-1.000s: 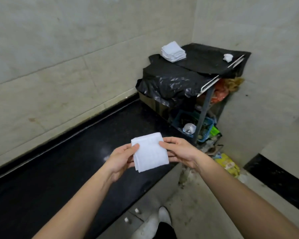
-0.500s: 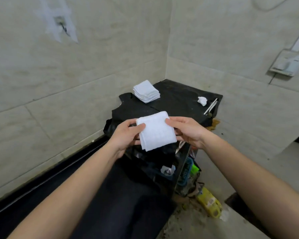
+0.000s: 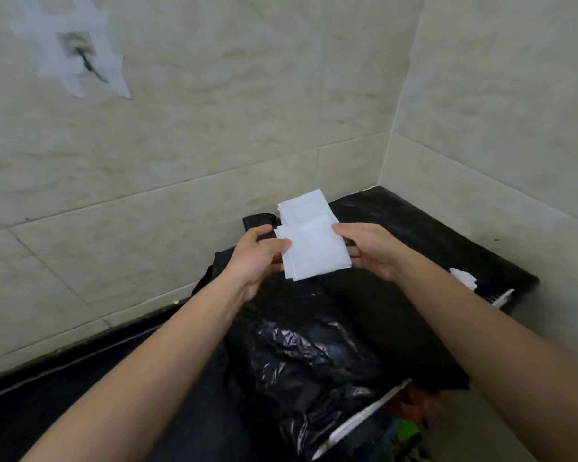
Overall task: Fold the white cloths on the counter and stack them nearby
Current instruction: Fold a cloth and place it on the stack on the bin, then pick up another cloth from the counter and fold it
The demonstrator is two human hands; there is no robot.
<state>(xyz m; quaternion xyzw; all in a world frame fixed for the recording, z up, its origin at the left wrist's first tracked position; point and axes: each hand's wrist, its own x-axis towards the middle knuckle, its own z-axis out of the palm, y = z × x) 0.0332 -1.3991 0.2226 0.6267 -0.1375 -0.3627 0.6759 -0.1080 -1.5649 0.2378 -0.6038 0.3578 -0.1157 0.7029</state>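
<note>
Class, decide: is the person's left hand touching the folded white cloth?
Touching. The head view shows the left hand pinching the folded white cloth: its thumb lies on the cloth's left edge with no gap.

Matt white cloth (image 3: 314, 251), glossy black plastic (image 3: 301, 355)

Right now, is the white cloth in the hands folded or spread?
Folded: the cloth is a small rectangle with layered edges, held by left hand and right hand.

Soft, even light — slight blur, wide-angle bending at edges.
</note>
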